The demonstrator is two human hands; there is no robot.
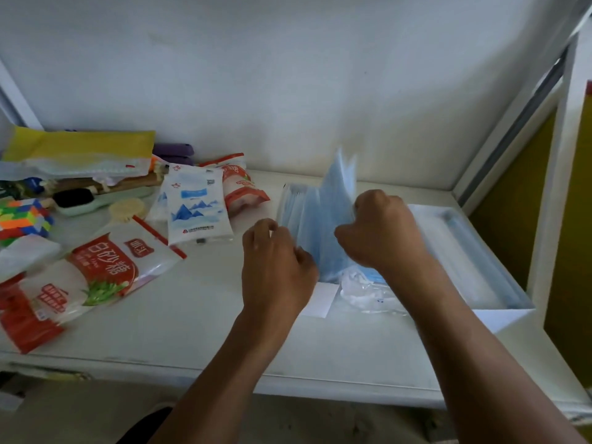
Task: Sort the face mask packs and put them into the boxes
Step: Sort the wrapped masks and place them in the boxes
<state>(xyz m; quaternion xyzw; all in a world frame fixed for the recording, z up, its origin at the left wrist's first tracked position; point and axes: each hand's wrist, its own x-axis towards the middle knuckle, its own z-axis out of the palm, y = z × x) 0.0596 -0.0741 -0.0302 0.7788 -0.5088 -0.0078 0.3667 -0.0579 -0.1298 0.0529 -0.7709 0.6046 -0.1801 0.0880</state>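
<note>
A stack of blue face mask packs [333, 216] stands on edge on the white shelf, blurred at its top. My right hand [381, 232] grips the stack from the right side. My left hand [275, 261] presses against its left side with curled fingers. A clear plastic wrapper [365, 293] lies in front of the stack, partly on a white box flap [317, 299]. To the right sits an open white box [499, 312] with mask packs [471, 251] lying flat inside.
Bags of sugar [105, 267] and salt [195, 206] lie on the shelf's left half. Further left are a colourful cube puzzle [22, 219], a round brush [126, 208] and a yellow packet pile [80, 149]. A wall stands behind; a white frame post [551, 193] bounds the right.
</note>
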